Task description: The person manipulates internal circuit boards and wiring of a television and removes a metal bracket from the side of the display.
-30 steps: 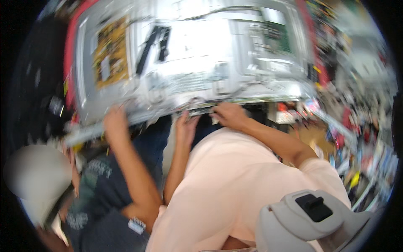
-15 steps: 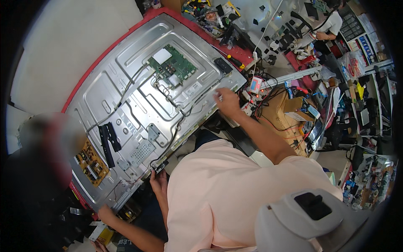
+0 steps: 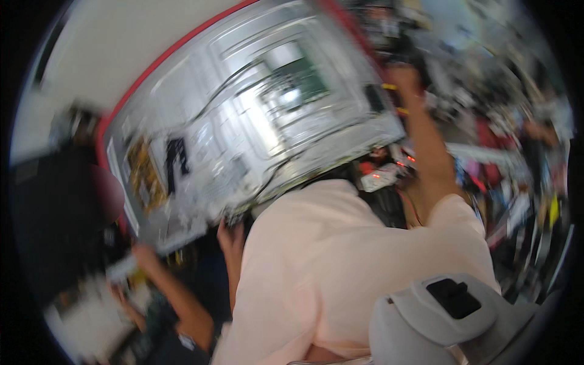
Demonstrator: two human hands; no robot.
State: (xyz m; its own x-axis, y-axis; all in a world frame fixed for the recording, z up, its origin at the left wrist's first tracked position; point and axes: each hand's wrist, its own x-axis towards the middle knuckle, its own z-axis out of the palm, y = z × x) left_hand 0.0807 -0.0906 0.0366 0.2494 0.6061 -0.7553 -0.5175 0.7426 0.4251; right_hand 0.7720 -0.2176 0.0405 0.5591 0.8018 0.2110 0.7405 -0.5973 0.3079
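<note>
A large silver back panel (image 3: pixel 182 91) with a red rim lies face up, carrying a green circuit board (image 3: pixel 313 76), a yellow-brown board (image 3: pixel 143 173) and black brackets (image 3: pixel 176 155). My left hand (image 3: pixel 232 238) is closed on a small dark part (image 3: pixel 234 216) at the panel's near edge, partly hidden by my pale shirt. My right hand (image 3: pixel 403 82) reaches past the panel's right end beside a yellow-handled tool (image 3: pixel 389 87). Its fingers are smeared by motion, so their grip is unclear.
At the lower left are another person's hand (image 3: pixel 146 258) at the panel's edge and their dark clothing. Wiring and a small device with red lights (image 3: pixel 380 178) sit right of the panel. Blurred clutter fills the right side; a white surface (image 3: pixel 85 61) is at upper left.
My right hand has moved up and away from the panel's near edge to the tool at the right end. The view has shifted and blurred. My left hand stays at the small part.
</note>
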